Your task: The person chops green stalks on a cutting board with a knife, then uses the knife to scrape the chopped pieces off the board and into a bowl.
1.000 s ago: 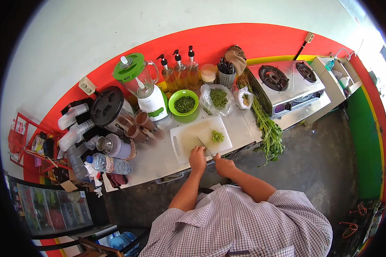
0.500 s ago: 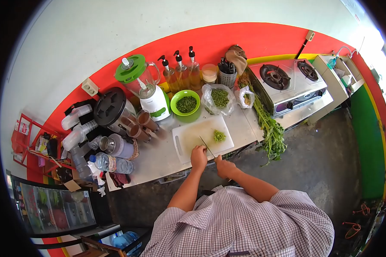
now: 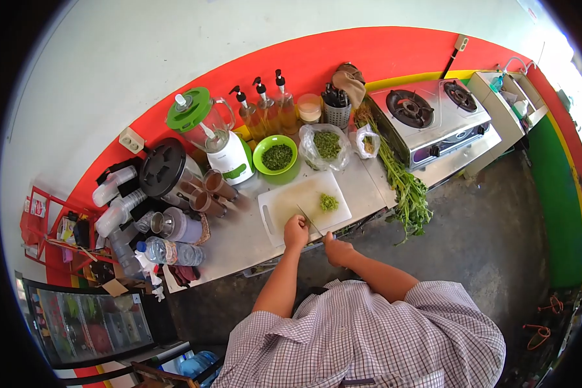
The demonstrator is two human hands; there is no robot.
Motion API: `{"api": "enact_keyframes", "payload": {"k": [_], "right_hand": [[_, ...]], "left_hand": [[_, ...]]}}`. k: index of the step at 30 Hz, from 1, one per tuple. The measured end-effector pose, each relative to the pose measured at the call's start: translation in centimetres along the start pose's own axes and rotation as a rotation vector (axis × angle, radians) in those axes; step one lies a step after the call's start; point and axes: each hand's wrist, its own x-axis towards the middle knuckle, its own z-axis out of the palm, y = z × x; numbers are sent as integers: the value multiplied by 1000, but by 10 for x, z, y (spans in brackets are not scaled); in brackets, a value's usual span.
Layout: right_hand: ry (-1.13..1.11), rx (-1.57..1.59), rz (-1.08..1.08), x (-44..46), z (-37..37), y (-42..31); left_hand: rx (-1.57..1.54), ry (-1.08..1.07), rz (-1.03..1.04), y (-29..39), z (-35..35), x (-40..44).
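Note:
My right hand (image 3: 338,250) is closed round the handle of a knife (image 3: 309,220) at the board's near edge. The thin blade slants up and to the left over the white cutting board (image 3: 275,200). On the near part of the board, just left of the blade, my left hand (image 3: 296,232) rests with its fingers curled in. What those fingers hold, if anything, is hidden. A small heap of chopped green pieces (image 3: 329,202) lies on the board to the right of the blade.
Behind the board stand a green bowl of chopped greens (image 3: 293,146) and a plastic bag of greens (image 3: 328,145). Leafy stalks (image 3: 407,200) hang over the counter edge, beside a gas stove (image 3: 443,139). A blender (image 3: 226,155) and water bottle (image 3: 174,251) are left.
The whole view has shifted slightly, with the counter items appearing a little further left. Both hands keep nearly the same place on the board, and the heap looks unchanged.

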Motion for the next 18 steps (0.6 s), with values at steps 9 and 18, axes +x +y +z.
{"api": "enact_keyframes", "payload": {"k": [9, 18], "right_hand": [[55, -22, -58, 3, 8, 1], [60, -17, -12, 6, 12, -2]], "left_hand": [[405, -21, -151, 35, -22, -8], [416, -22, -352, 7, -30, -12]]}}
